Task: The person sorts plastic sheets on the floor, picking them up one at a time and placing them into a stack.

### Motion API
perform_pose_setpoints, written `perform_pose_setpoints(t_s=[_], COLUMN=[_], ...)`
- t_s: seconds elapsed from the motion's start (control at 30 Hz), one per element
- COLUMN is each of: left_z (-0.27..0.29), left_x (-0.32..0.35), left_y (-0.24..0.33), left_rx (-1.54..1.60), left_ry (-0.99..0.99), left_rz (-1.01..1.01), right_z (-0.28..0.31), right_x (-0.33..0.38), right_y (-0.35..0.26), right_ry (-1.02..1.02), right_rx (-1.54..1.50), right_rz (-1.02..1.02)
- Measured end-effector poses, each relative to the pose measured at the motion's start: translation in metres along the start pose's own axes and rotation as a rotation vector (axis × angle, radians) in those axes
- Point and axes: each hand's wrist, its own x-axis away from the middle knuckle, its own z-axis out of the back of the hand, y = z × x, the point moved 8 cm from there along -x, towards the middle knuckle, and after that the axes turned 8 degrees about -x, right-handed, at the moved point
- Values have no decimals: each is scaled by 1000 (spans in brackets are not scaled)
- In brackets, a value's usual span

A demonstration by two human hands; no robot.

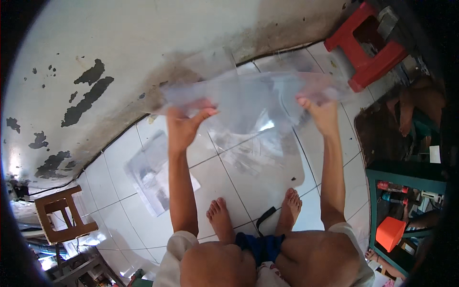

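Observation:
A clear plastic sheet is stretched out in front of me above the floor, blurred by motion. It may be a bag; I cannot tell. My left hand grips its left part, thumb pointing inward, with the fingers partly hidden behind the film. My right hand pinches the right part, its fingers blurred through the plastic. On the tiles left of my left forearm lies a flat pile of clear plastic, beside and partly over something white. More see-through film shows below the sheet, between my arms.
A stained, peeling wall rises ahead. A red plastic stool stands at far right, a brown stool at left. Another person's bare leg shows at right, near a green shelf holding an orange box. White tiles cover the floor.

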Motion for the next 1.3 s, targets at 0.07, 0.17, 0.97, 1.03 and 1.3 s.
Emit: perform_pose_setpoints(t_s=[0.07,0.17,0.97,1.03,1.3], left_z=[9,-7,-39,-42,-117], left_x=[2,12,-6,17,103], left_y=[23,3,95,36,-121], left_rx=[122,237,163,-96,222], left_ry=[-30,-53,-206,-116,8], left_rz=[41,152,4,7,450], right_z=[-5,3,83,74,35], right_x=[-1,10,-1,7,28], right_y=[-26,30,-5,-6,121], right_ry=[-95,1,162,252,31], right_rx=[168,-213,-297,-331,47], right_rz=[231,17,289,255,-60])
